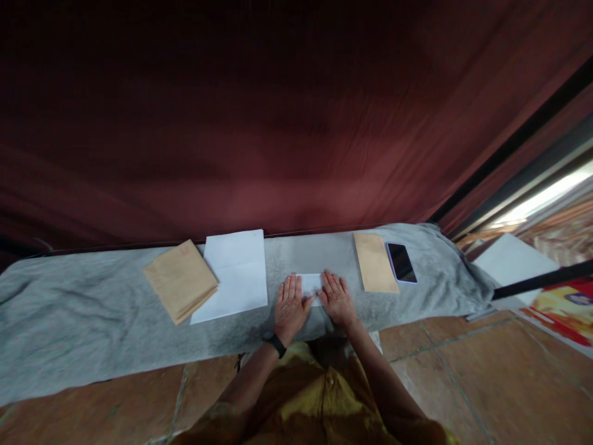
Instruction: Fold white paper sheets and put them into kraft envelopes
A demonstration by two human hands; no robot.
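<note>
A small white folded paper (311, 285) lies on the grey cloth between my two hands. My left hand (291, 307) rests flat on its left end, fingers stretched forward. On its right end my right hand (337, 300) lies flat too, with its fingers slightly spread. Both thumbs point inward over the paper's near part. To the left, white sheets (237, 272) lie flat, partly under a stack of brown envelopes (180, 279). A single brown envelope (376, 262) is to the right of my right hand.
A phone (403, 262) with a dark screen lies beside the single envelope. The grey cloth (69, 315) covers a long, narrow surface against a dark red curtain (231, 154). At the right are a dark bar (542, 280), a white panel (514, 262) and a red-and-yellow printed item (567, 309).
</note>
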